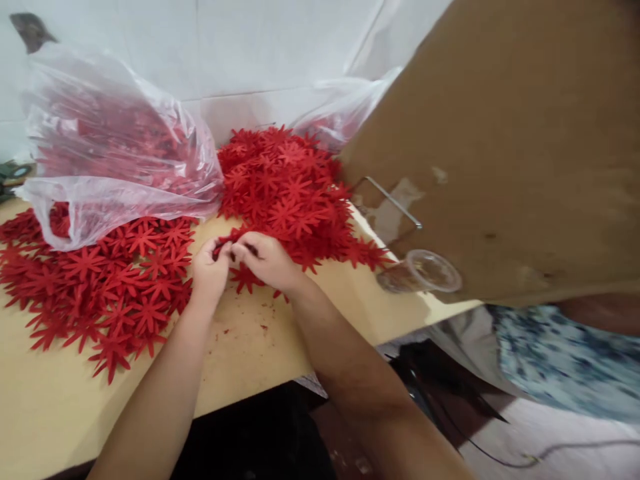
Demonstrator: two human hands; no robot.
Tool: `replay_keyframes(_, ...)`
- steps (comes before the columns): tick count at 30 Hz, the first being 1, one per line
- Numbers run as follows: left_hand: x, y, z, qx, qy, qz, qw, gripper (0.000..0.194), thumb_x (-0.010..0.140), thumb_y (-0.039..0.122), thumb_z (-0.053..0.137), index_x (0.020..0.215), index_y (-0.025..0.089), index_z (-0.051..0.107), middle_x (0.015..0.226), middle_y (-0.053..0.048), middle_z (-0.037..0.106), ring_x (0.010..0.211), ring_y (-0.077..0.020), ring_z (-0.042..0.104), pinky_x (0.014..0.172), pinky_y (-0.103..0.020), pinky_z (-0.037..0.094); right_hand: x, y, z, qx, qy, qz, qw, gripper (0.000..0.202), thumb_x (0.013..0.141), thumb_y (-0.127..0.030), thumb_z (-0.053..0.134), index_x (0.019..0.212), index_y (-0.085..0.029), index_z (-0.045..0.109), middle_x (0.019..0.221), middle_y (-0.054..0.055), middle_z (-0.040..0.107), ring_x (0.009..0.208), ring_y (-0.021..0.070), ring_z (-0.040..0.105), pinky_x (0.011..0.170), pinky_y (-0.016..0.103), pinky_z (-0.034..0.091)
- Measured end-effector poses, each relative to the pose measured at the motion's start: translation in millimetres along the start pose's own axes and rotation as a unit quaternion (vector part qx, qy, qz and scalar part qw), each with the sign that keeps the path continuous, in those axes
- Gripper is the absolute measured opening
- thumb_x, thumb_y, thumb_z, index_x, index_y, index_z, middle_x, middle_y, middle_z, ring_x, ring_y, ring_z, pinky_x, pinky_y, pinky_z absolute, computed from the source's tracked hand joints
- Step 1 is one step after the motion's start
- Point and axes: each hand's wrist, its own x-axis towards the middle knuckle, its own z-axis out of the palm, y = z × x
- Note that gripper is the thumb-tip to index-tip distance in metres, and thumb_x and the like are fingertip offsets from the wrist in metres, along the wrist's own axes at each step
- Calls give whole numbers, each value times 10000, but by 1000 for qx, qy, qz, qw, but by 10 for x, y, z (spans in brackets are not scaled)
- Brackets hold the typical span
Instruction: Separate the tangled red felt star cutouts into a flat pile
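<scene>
From the head, a near view is directed forward and down onto the left hand (pixel 209 270), right hand (pixel 269 260) and table (pixel 250 360), the wall (pixel 245 47) included behind.

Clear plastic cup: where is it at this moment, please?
In the head view, the clear plastic cup is on the right part of the table, right of the right hand, beside the brown panel.

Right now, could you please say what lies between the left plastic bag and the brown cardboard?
The head view shows a heap of red flower-shaped cutouts there, with another plastic bag behind it.
</scene>
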Motion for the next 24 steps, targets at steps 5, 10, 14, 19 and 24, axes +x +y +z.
replay_keyframes(5, 121, -77, -62, -33, 37, -40, 998, 237, 653, 296, 616, 818, 126, 607, 720, -3, 631, 639, -89, 560, 696, -243, 459, -245, -163, -379, -181, 68, -32, 981, 209, 805, -349, 517, 839, -161, 602, 855, 70, 607, 855, 170, 528, 796, 314, 412)
replay_keyframes(10, 108, -98, -38, -41, 33, -41, 998, 252, 647, 318, 609, 809, 125, 607, 691, 5, 609, 609, -83, 536, 638, -225, 438, -807, -90, -1098, -371, 211, 55, 902, 246, 807, -383, 484, 813, -185, 631, 868, 83, 628, 905, 214, 534, 849, 380, 382)
replay_keyframes(14, 93, -90, -21, -27, 27, -47, 998, 260, 650, 317, 597, 820, 121, 612, 658, 6, 598, 582, -88, 521, 608, -229, 427, -1159, 169, -1496, -494, 149, 228, 826, 396, 783, -479, 443, 867, -159, 661, 864, 131, 606, 915, 271, 517, 848, 451, 354)
replay_keyframes(19, 92, -102, -19, -35, 17, -51, 998, 250, 646, 311, 592, 810, 122, 609, 670, 1, 601, 605, -95, 531, 631, -237, 432, -1221, 287, -1531, -545, 45, 374, 749, 481, 733, -570, 431, 884, -181, 671, 982, 166, 552, 974, 345, 451, 773, 463, 360)
replay_keyframes(24, 90, -103, -15, -30, 17, -46, 998, 236, 639, 307, 592, 787, 124, 605, 671, 1, 601, 601, -93, 523, 630, -235, 427, -1146, 194, -1610, -508, -8, 399, 763, 461, 768, -541, 397, 919, -204, 673, 1018, 145, 565, 1012, 328, 454, 791, 429, 362)
